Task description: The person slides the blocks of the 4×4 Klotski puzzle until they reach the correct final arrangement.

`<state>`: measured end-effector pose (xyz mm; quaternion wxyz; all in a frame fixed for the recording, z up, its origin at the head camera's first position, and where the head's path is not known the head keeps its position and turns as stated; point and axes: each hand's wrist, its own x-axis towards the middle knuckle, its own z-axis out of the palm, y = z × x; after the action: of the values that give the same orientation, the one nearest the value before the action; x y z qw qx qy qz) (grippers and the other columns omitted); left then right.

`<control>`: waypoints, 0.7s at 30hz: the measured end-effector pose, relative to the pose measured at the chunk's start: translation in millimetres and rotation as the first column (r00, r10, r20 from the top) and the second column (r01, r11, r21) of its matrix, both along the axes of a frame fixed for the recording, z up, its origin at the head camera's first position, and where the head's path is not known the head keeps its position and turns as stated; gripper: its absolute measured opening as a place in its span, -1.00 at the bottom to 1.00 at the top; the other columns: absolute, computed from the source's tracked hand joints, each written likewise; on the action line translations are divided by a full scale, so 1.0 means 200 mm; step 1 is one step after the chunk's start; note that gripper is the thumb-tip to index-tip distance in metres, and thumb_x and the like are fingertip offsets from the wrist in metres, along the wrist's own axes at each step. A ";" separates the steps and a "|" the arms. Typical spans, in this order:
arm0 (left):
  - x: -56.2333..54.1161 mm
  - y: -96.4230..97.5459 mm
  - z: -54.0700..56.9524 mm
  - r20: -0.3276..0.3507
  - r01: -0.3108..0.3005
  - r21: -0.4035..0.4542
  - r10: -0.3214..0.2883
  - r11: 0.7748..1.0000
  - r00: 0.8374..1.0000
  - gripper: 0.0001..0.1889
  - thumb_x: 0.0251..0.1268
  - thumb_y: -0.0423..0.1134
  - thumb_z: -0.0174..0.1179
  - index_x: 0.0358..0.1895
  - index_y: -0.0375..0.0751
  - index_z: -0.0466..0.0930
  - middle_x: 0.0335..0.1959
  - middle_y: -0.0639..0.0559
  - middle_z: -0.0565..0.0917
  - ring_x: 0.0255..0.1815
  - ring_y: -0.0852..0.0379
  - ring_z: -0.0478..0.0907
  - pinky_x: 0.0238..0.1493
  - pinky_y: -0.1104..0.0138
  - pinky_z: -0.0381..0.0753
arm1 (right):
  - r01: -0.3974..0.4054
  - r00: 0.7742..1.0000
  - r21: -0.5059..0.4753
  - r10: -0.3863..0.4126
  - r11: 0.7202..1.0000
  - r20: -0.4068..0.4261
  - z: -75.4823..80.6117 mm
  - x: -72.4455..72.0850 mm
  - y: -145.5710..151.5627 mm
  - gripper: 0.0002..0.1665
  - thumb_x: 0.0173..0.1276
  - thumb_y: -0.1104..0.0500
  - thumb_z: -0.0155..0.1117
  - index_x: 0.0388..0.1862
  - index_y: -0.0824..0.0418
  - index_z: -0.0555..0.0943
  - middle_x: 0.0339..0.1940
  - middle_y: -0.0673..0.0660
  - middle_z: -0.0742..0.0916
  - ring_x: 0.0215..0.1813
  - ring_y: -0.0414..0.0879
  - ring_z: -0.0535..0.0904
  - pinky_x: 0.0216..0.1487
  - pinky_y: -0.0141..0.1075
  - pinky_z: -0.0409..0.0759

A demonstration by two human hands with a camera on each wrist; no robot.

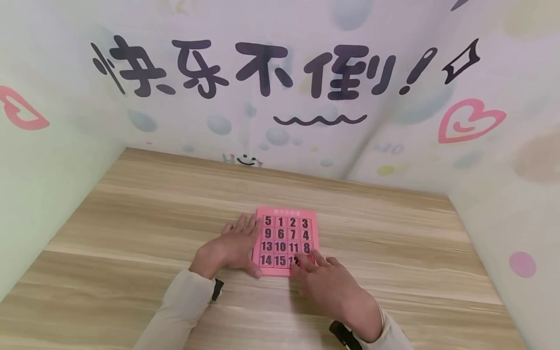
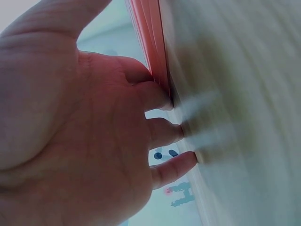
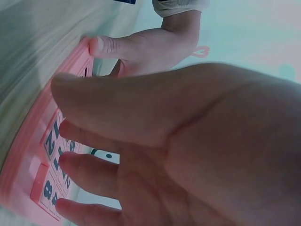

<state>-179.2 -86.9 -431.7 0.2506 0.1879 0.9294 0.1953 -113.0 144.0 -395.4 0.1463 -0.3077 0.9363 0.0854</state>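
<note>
A pink number slide puzzle lies flat on the table. Its rows read 5 1 2 3, then 9 6 7 4, then 13 10 11 8, then 14 15 12 with a gap at the near right corner. My left hand rests along the puzzle's left side, thumb at the near left corner. In the left wrist view its fingertips reach the table beside the frame. My right hand hangs over the near right corner, its fingers spread low over the tiles and partly covering the 12 tile.
The wood-grain table surrounds the puzzle. Behind it stands a printed backdrop with large dark characters, and pale panels rise at the left and right. A dark wrist strap shows at the right cuff.
</note>
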 end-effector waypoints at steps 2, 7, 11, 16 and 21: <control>0.00 0.00 0.00 -0.002 0.000 0.005 0.000 1.000 1.000 0.30 -0.09 0.09 0.53 0.59 -0.33 -0.20 0.63 -0.22 -0.24 0.63 -0.23 -0.39 0.58 -0.12 -0.27 | 0.013 1.000 -0.009 -0.013 1.000 0.016 0.00 0.00 0.00 -0.42 0.44 -0.05 0.20 0.42 -0.06 0.47 0.49 0.03 0.46 0.49 0.13 0.34 0.36 0.10 0.45; 0.00 0.00 0.00 -0.005 -0.002 0.007 0.002 1.000 1.000 0.31 -0.10 0.08 0.53 0.59 -0.33 -0.20 0.62 -0.23 -0.23 0.63 -0.24 -0.38 0.58 -0.12 -0.27 | 0.023 0.999 -0.009 -0.023 1.000 0.032 -0.01 0.01 -0.02 -0.40 0.44 -0.06 0.19 0.44 -0.05 0.45 0.50 0.06 0.44 0.51 0.15 0.32 0.37 0.13 0.42; 0.00 0.00 0.00 -0.005 -0.001 0.004 0.001 1.000 1.000 0.30 -0.09 0.09 0.53 0.59 -0.33 -0.19 0.62 -0.22 -0.23 0.63 -0.24 -0.38 0.58 -0.12 -0.27 | 0.031 0.999 0.013 -0.031 0.999 0.033 -0.02 0.02 -0.03 -0.43 0.48 0.09 0.11 0.47 -0.04 0.41 0.52 0.08 0.42 0.52 0.17 0.28 0.41 0.14 0.37; 0.00 0.00 0.00 -0.003 0.000 0.006 0.001 1.000 1.000 0.30 -0.08 0.09 0.52 0.59 -0.33 -0.19 0.62 -0.22 -0.24 0.63 -0.24 -0.39 0.58 -0.12 -0.28 | 0.059 0.997 0.012 -0.060 0.998 0.047 -0.02 0.02 -0.04 -0.38 0.46 0.24 0.07 0.48 -0.03 0.39 0.54 0.08 0.39 0.54 0.19 0.24 0.45 0.15 0.30; 0.00 0.00 0.00 -0.003 0.002 0.002 -0.002 1.000 1.000 0.29 -0.08 0.09 0.52 0.59 -0.33 -0.19 0.62 -0.23 -0.23 0.63 -0.24 -0.39 0.58 -0.12 -0.28 | 0.074 0.996 0.005 -0.074 0.997 0.053 -0.03 0.03 -0.05 -0.39 0.46 0.25 0.05 0.48 -0.01 0.40 0.54 0.05 0.39 0.54 0.19 0.25 0.45 0.16 0.30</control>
<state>-179.2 -86.8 -430.7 0.2492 0.1893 0.9293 0.1960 -107.6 134.9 -401.5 0.1746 -0.2747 0.9427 0.0732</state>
